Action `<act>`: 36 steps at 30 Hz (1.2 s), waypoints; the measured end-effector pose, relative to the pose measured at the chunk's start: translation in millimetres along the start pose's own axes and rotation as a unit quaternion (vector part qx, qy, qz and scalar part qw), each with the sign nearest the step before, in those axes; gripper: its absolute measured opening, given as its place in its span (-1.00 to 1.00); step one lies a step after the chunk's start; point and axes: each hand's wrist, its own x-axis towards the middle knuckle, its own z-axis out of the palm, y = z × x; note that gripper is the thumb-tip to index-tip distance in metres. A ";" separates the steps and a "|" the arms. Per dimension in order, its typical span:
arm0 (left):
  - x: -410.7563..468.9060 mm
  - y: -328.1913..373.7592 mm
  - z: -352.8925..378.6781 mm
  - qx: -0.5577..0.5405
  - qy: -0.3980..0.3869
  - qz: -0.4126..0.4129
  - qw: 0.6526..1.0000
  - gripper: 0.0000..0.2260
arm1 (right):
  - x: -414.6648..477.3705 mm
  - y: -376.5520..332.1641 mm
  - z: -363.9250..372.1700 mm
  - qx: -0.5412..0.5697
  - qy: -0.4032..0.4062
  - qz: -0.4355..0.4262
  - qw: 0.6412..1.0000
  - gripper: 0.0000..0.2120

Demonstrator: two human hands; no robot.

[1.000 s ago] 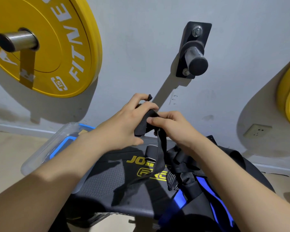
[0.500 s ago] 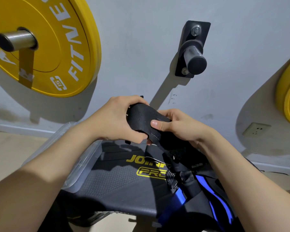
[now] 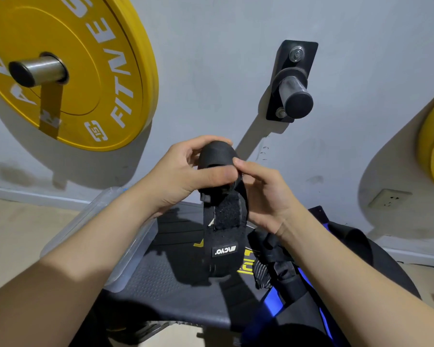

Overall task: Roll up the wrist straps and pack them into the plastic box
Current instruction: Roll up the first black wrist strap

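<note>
Lifted since earlier, wrist strap (image 3: 224, 222) dangles; fingers (image 3: 200, 143) of left hand (image 3: 183, 177) and right hand (image 3: 264, 196) pinch its roll; we should wind tight.

Bright light from the upper right casts soft shadows on the wall (image 3: 211, 58); frame edges bend.

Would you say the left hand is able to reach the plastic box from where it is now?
Probably yes: the plastic box lies just below the left forearm with nothing between, though the left hand grips the wrist strap.
</note>
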 end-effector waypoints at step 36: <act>0.6 -9.0 -3.5 0.037 0.054 0.062 0.996 -0.44 | 0.7 6.9 12.7 -0.050 0.032 -0.026 0.998 -0.31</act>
